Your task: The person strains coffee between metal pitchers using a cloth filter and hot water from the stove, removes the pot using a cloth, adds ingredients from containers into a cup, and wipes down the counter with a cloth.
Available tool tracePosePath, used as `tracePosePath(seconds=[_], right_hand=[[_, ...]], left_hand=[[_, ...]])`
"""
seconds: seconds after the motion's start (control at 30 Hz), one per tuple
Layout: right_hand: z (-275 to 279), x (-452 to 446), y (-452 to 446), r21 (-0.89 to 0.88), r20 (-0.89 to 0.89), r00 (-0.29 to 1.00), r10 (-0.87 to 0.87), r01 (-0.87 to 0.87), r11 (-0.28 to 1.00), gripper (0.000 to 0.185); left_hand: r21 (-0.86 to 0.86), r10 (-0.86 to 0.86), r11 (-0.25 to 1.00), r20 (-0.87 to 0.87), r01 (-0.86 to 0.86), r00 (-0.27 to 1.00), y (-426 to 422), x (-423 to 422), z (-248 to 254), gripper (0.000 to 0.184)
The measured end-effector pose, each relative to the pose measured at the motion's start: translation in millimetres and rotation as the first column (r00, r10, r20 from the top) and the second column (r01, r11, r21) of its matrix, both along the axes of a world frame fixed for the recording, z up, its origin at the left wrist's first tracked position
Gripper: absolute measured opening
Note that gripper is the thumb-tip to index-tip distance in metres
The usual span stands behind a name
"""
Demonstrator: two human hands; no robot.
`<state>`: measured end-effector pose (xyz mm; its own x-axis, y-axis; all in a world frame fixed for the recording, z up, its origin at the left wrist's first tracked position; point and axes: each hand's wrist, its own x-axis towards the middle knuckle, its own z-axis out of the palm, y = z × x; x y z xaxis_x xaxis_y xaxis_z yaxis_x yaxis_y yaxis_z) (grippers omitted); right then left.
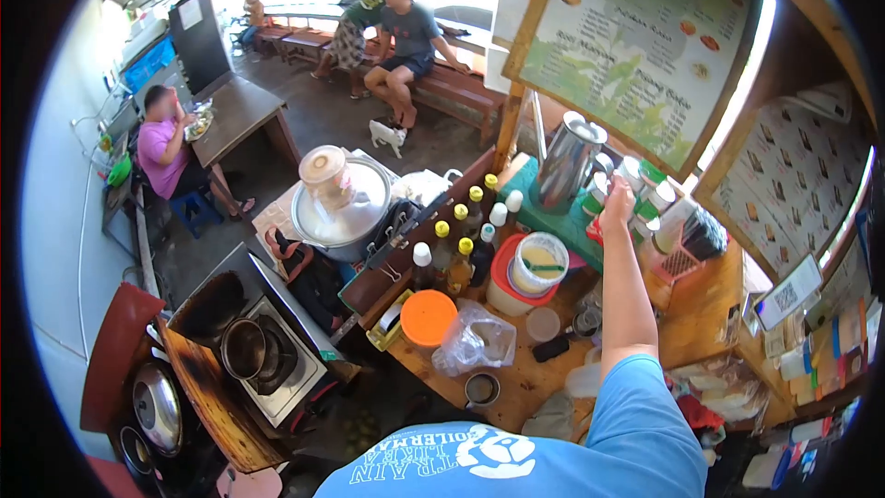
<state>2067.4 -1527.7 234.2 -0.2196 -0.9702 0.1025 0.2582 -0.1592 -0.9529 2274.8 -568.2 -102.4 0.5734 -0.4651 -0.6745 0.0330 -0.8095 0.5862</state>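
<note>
My right arm reaches forward over the wooden counter. My right hand is closed at a group of white cans with green labels; what its fingers hold is too small to make out. Left of the hand stands a tall metal pitcher on a green surface. Nearer to me are a white tub with a green spoon, an orange lid, a clear plastic bag and a metal cup. My left hand is out of view.
Bottles with yellow caps line the counter's raised edge. Beyond it sits a large pot. At the left is a stove with a pan. Several people sit farther off, near a cat. A menu board hangs ahead.
</note>
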Motion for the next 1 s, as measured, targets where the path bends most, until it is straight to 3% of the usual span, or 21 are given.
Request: tracePosePath(seconds=[0.1,0.17,0.33,0.4,0.53,0.7,0.77,0.87,0.9,0.93,0.97,1.0], right_hand=[[13.5,-18.3,76.8,0.111,0.069,0.998,-0.010,0.002,0.994,0.026],[-7.7,-40.0,108.3,0.068,0.069,0.985,0.161,-0.165,0.984,0.019],[-30.0,-70.8,190.8,0.157,-0.053,0.966,0.254,-0.243,0.957,0.011],[-32.0,-71.2,216.9,0.121,-0.067,0.931,0.360,-0.350,0.929,0.012],[-36.3,-71.0,279.2,0.201,-0.169,0.893,0.418,-0.384,0.901,0.012],[-104.9,-86.7,359.3,0.317,-0.322,0.844,0.429,-0.330,0.889,0.013],[-128.7,-98.1,397.5,0.395,-0.448,0.774,0.448,-0.279,0.875,0.017],[-136.0,-107.8,451.9,0.464,-0.577,0.619,0.533,-0.289,0.837,0.018],[-136.2,-111.1,464.9,0.505,-0.614,0.545,0.571,-0.284,0.815,0.019],[-135.9,-111.8,473.4,0.542,-0.646,0.469,0.602,-0.274,0.795,0.021],[-125.2,-109.8,479.0,0.562,-0.674,0.385,0.630,-0.286,0.776,0.022],[-111.8,-107.4,483.2,0.587,-0.695,0.298,0.655,-0.292,0.755,0.024]], left_hand=[[0.001,0.018,1.000,-0.014,-0.018,1.000,-5.3,11.4,14.2,0.040],[0.004,0.018,1.000,-0.018,-0.017,1.000,-4.0,15.6,25.8,0.041],[0.005,-0.012,1.000,-0.049,0.012,0.999,-8.5,29.7,56.8,0.044],[0.001,-0.028,1.000,-0.063,0.028,0.998,-12.2,33.3,71.3,0.045],[-0.011,-0.077,0.997,-0.094,0.076,0.993,-30.2,40.5,104.8,0.048],[-0.014,-0.212,0.977,-0.136,0.212,0.968,-66.1,53.1,160.2,0.051],[-0.030,-0.295,0.955,-0.154,0.294,0.943,-96.8,62.1,195.8,0.052],[-0.085,-0.492,0.870,-0.142,0.485,0.859,-164.2,84.1,297.5,0.054],[0.148,-0.696,0.693,-0.121,0.706,0.708,-176.3,116.6,272.4,0.056],[0.210,-0.759,0.627,-0.053,0.751,0.649,-227.6,99.9,360.7,0.056],[0.260,-0.645,0.707,-0.146,0.658,0.750,-266.2,84.1,435.4,0.056],[0.158,-0.771,0.629,0.003,0.761,0.637,-263.1,109.1,439.0,0.054]])
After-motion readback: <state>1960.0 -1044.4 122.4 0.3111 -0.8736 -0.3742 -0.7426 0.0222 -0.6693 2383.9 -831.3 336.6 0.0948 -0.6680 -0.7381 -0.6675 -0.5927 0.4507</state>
